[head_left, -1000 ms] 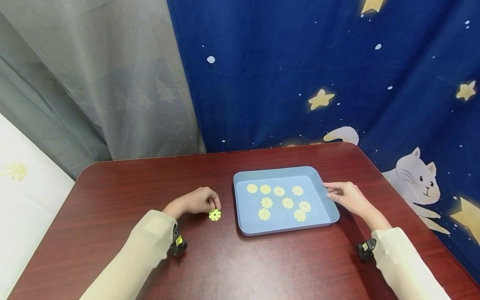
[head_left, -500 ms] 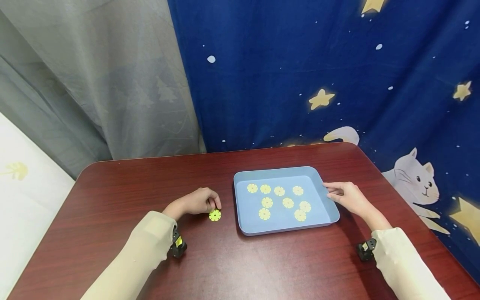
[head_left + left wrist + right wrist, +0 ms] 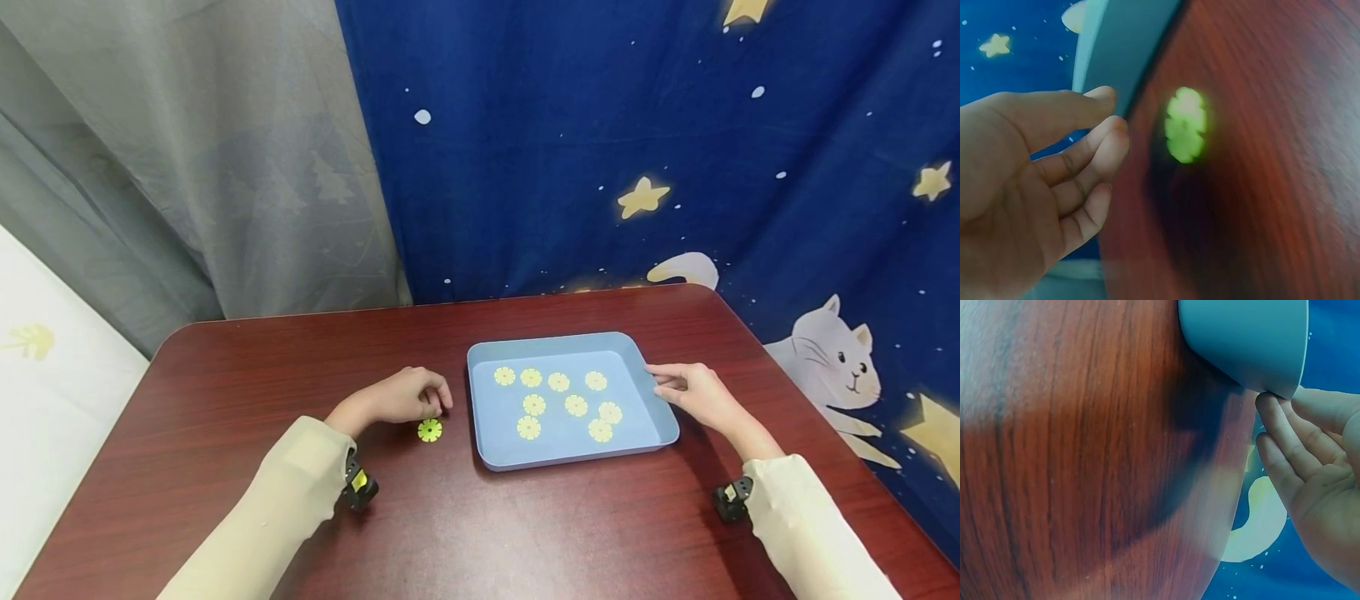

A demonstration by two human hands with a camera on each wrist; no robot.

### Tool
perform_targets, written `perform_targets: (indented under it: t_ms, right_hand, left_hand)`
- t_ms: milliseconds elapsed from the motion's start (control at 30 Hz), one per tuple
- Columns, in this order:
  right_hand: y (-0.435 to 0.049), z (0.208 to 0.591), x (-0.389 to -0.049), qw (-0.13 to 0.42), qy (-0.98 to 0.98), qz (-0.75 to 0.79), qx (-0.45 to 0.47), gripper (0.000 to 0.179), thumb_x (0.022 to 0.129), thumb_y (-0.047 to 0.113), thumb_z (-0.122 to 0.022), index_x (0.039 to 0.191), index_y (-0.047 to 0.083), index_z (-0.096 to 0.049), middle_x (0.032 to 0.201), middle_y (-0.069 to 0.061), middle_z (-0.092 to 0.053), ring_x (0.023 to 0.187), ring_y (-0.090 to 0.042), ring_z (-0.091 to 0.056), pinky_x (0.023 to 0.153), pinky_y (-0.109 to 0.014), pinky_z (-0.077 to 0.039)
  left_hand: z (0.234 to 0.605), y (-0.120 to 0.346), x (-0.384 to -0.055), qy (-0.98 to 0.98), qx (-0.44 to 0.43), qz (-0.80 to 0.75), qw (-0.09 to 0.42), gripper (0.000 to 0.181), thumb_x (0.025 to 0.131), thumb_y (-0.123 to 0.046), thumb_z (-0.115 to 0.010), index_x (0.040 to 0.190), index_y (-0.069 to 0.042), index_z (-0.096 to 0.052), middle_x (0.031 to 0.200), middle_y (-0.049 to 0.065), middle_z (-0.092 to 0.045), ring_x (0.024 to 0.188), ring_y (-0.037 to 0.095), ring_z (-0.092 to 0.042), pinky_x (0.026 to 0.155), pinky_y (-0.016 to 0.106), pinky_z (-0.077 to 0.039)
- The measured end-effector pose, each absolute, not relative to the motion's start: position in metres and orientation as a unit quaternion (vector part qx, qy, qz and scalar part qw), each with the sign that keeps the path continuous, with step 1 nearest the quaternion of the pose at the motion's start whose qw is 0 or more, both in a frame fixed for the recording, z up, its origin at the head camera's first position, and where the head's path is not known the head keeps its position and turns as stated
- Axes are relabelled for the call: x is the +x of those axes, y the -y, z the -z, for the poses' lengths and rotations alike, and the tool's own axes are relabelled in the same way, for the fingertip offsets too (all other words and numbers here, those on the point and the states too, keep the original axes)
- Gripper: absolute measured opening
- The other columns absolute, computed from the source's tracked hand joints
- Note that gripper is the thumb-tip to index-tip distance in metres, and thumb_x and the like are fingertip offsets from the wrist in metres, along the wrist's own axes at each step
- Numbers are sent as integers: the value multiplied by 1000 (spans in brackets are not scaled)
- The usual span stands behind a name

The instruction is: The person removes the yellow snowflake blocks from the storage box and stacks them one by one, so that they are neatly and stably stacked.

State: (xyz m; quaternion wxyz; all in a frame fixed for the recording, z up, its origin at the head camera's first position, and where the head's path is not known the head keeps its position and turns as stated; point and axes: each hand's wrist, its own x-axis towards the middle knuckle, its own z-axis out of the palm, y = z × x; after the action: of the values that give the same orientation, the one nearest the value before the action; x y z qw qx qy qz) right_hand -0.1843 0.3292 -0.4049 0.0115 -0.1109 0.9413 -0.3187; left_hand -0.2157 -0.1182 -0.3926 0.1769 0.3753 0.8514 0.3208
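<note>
A bright yellow-green notched disc (image 3: 430,430) lies flat on the table just below the fingers of my left hand (image 3: 405,396). In the left wrist view, a gap separates the fingertips from the disc (image 3: 1185,125), and the loosely bent fingers hold nothing. My right hand (image 3: 697,396) is at the right end of a shallow blue tray (image 3: 568,460). Seen from the right wrist, its fingertips touch the outer wall of the tray (image 3: 1247,344), with the thumb at the rim, pinching it. Several pale yellow notched discs (image 3: 575,406) lie spread out inside the tray.
The dark red wooden table (image 3: 480,533) has a rounded far edge. Behind it hang a grey curtain (image 3: 262,167) and a blue curtain (image 3: 525,150) with stars and a cat. A black wrist camera (image 3: 360,487) sits on the left cuff.
My left hand has come up slightly off the yellow-green disc and shifted right, its fingers loosening. The disc stays where it was, and my right hand and the tray have not moved.
</note>
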Motion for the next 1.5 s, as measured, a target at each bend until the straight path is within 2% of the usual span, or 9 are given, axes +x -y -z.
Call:
perform_targets:
  t_ms: [533, 833, 1500]
  right_hand:
    - [-329, 403, -185, 10, -941, 316, -121, 39, 81, -1, -64, 119, -7, -57, 101, -23, -63, 88, -32, -63, 72, -39, -51]
    - [-329, 404, -184, 7, -943, 311, -120, 38, 81, -2, -64, 118, -7, -57, 100, -23, -64, 87, -31, -63, 72, -39, -51]
    - [-328, 404, -183, 15, -942, 317, -112, 40, 82, 0, -64, 120, -7, -56, 104, -24, -62, 90, -32, -62, 74, -40, -51]
  left_hand:
    - [367, 85, -210, -845, 401, -309, 171, 9, 83, -2, -58, 90, -4, -64, 76, -4, -57, 70, 8, -51, 65, 24, -44]
    - [364, 67, -209, -833, 429, -310, 165, 11, 80, 0, -59, 89, -2, -64, 75, -3, -58, 71, 8, -53, 66, 22, -45]
    - [368, 25, -216, -833, 437, -281, 192, 11, 78, 0, -65, 90, 0, -65, 77, 2, -60, 72, 10, -55, 64, 20, -45]
